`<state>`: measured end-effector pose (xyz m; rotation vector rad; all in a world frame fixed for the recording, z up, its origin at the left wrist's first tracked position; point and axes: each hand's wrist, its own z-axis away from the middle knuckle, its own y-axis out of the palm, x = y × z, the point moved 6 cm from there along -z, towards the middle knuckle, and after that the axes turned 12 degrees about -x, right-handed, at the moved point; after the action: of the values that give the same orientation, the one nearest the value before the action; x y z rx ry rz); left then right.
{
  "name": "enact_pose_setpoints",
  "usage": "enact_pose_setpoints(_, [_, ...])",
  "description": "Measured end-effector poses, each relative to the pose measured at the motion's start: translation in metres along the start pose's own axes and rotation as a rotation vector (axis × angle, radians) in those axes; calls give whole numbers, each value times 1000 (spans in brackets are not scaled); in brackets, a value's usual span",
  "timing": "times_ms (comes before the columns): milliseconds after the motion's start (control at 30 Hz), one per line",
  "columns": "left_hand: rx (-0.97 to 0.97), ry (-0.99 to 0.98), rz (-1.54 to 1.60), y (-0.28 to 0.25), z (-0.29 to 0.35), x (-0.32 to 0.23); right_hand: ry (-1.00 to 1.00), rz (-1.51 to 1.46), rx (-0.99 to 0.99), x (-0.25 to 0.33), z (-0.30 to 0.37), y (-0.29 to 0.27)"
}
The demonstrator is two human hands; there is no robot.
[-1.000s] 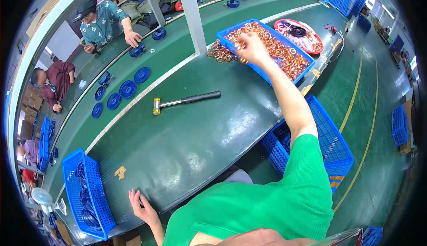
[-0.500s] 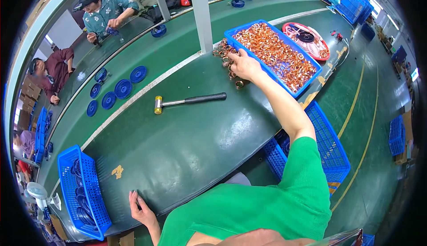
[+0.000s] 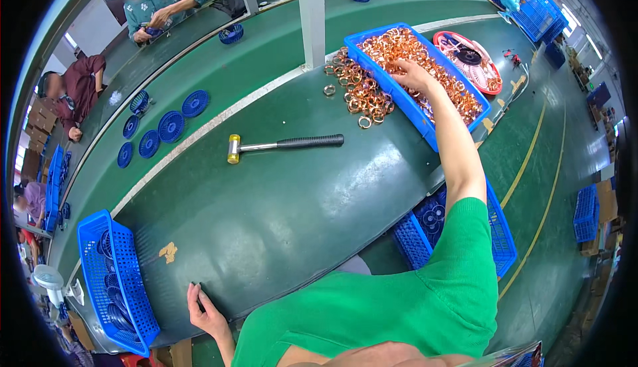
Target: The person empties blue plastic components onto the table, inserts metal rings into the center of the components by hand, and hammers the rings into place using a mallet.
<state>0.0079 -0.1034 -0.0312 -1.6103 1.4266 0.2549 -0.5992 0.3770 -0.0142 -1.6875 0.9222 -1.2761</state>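
Note:
At the right, my right hand (image 3: pixel 413 77) reaches over the rim of a blue tray (image 3: pixel 433 140) heaped with copper rings (image 3: pixel 438 61). Its fingers are apart and touch the rings; the fingertips are partly hidden. Beside the tray's left side lies a loose pile of copper rings (image 3: pixel 362 94) on the green table (image 3: pixel 279 214). My left hand (image 3: pixel 207 312) rests at the table's near edge, fingers stretched out, holding nothing. Mid-table lies a mallet (image 3: pixel 286 144) with a yellow head and black grip, apart from both hands.
A blue basket (image 3: pixel 143 287) of dark blue round parts stands at left. Blue round grilles (image 3: pixel 171 126) lie on the green strip beyond a white post (image 3: pixel 311 21). Behind the tray sits a red-rimmed dish (image 3: pixel 495 85). Below the table edge is another blue basket (image 3: pixel 412 241). Co-workers sit across.
My right hand has moved from the loose rings at the tray's left side into the tray. The loose pile on the table is larger and more spread out. My left hand stays put.

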Motion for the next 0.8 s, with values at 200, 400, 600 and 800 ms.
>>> enact_pose_setpoints(200, [-11,-35,1,0,0,3,115,187,-131,19,14,-3])
enact_pose_setpoints(400, [-8,-51,24,1,1,3,285,267,-176,21,21,-13])
enact_pose_setpoints(600, [-16,-45,15,-1,0,3,208,128,-386,26,34,-39])
enact_pose_setpoints(800, [3,-26,-13,-1,-1,0,-211,-122,-668,115,71,-56])
